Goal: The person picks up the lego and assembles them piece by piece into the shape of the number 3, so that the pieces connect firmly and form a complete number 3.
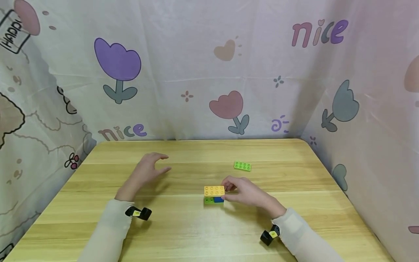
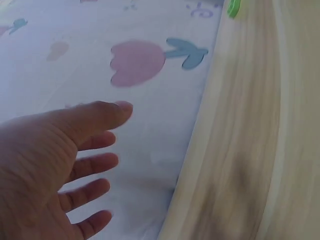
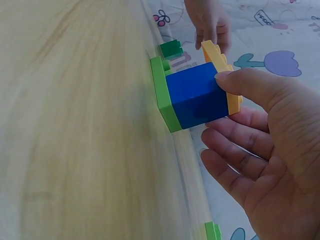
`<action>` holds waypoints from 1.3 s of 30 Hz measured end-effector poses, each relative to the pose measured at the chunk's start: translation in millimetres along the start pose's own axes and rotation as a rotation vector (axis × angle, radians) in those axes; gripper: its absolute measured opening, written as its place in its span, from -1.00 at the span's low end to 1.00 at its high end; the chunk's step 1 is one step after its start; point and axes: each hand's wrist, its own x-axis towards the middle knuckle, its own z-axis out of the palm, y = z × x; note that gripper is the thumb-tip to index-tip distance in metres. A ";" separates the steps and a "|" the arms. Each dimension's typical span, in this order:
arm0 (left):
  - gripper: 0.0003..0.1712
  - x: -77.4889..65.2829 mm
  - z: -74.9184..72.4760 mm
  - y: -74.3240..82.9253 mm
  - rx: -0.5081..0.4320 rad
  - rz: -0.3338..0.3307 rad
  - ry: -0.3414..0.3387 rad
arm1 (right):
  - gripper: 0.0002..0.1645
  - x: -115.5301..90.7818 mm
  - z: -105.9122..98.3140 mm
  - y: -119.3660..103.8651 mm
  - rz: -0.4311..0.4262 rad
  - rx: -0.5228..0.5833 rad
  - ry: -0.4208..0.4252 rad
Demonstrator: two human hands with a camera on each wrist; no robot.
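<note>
A small stack stands on the table, with a yellow toy building brick (image 1: 214, 191) on top, a blue brick (image 3: 197, 95) under its right end and a light green brick (image 3: 165, 97) at the bottom. My right hand (image 1: 243, 191) pinches the right end of the yellow brick, thumb on the near side and index finger behind. The other right fingers are loosely bent and hold nothing. Off to the left, my left hand (image 1: 148, 169) hovers over the table with thumb and fingers spread, holding nothing.
Behind the stack to the right lies another light green brick (image 1: 242, 166). A darker green brick (image 3: 171, 48) shows beyond the stack in the right wrist view. The wooden table (image 1: 183, 233) ends at a printed cloth (image 1: 170, 72) at the back and sides.
</note>
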 end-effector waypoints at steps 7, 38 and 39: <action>-0.37 -3.4 -6.4 -23.8 0.048 -0.094 -0.003 | -0.64 0.6 0.0 0.0 -0.018 0.012 0.003; -0.38 -17.1 -3.9 -73.0 0.065 -0.252 -0.019 | -0.63 -0.2 0.5 1.6 -0.011 -0.001 0.003; -0.39 -16.9 -4.0 -72.7 0.066 -0.245 -0.016 | -0.62 -0.3 0.3 1.5 -0.012 -0.004 0.004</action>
